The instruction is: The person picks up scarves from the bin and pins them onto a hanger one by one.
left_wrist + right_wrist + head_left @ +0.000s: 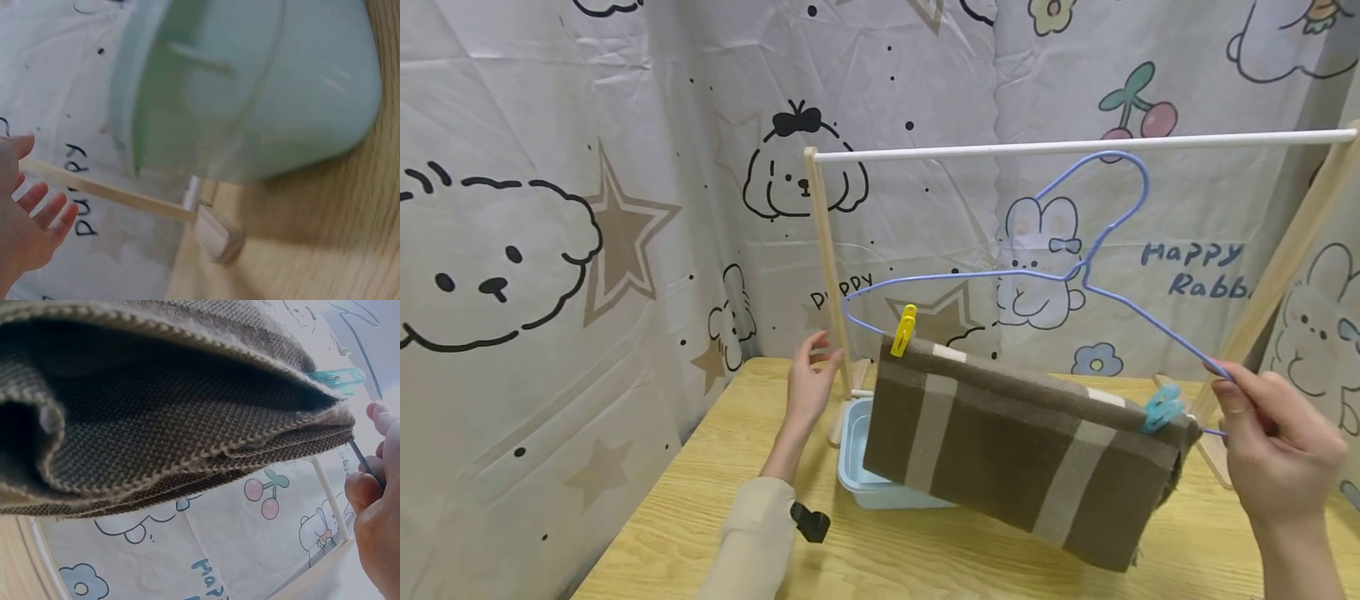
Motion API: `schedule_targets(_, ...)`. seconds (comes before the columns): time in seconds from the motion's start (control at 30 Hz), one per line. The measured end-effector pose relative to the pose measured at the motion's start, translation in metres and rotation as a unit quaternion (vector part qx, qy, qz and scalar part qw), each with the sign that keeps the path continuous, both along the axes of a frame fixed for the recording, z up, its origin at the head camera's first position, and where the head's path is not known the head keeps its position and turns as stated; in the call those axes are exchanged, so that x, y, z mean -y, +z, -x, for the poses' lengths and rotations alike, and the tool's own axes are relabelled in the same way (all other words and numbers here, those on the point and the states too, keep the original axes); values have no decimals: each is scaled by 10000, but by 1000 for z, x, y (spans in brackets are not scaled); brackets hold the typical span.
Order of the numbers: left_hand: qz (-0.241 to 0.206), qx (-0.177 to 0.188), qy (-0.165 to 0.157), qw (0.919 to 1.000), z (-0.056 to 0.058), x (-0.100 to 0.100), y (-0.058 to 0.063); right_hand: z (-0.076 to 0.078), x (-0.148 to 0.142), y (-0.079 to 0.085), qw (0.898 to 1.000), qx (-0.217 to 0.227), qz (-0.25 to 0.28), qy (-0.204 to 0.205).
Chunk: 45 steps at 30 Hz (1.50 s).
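A blue wire hanger [970, 274] is raised in front of the drying rack, its hook close under the white rail [940, 152]. My right hand [1285, 450] grips the hanger's right end. Over its lower bar hangs a folded brown cloth [992, 450] with pale stripes, tilted down to the right. A yellow clothespin [904, 330] pinches the cloth at the left, and a light blue clothespin [1163, 407] pinches it at the right. My left hand [812, 379] holds nothing; its fingers are spread loosely beside the rack's left wooden post [826, 250].
A pale blue plastic basin [895, 498] stands on the wooden table [700, 517], partly behind the cloth. The rack's right post [1300, 225] leans beyond my right hand. A printed curtain [925, 83] hangs behind everything.
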<state>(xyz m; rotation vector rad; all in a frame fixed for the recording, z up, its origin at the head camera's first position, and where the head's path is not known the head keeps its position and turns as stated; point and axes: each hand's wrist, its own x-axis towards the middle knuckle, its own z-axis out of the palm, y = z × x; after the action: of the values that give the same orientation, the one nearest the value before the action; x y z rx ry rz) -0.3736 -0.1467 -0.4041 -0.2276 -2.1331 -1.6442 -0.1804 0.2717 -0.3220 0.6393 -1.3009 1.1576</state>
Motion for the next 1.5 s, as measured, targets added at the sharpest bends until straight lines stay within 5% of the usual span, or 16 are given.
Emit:
schedule_targets(0.43, 292, 360, -315, 9984, 30, -4, -28, -4, -5, 1, 9998, 58, 172, -26)
schedule_targets(0.63, 450, 265, 3, 9986, 40, -7, -26, -3, -4, 1, 9997, 127, 209, -75)
schedule_targets(0.87, 1252, 75, 604, 9903, 50, -3, -34, -3, -6, 0, 9993, 209, 204, -227)
schedule_targets(1.1, 1651, -84, 512, 9849, 54, 1, -45, -3, -10, -4, 9988, 291, 158, -350)
schedule_targets(1.3, 2052, -468, 944, 9730, 57, 0, -49, -2, -11, -5, 9988, 304, 132, -360)
schedule_targets(1.5, 2077, -713, 1032, 9701, 58, -3, -51, -3, -12, -1, 9987, 293, 155, -393)
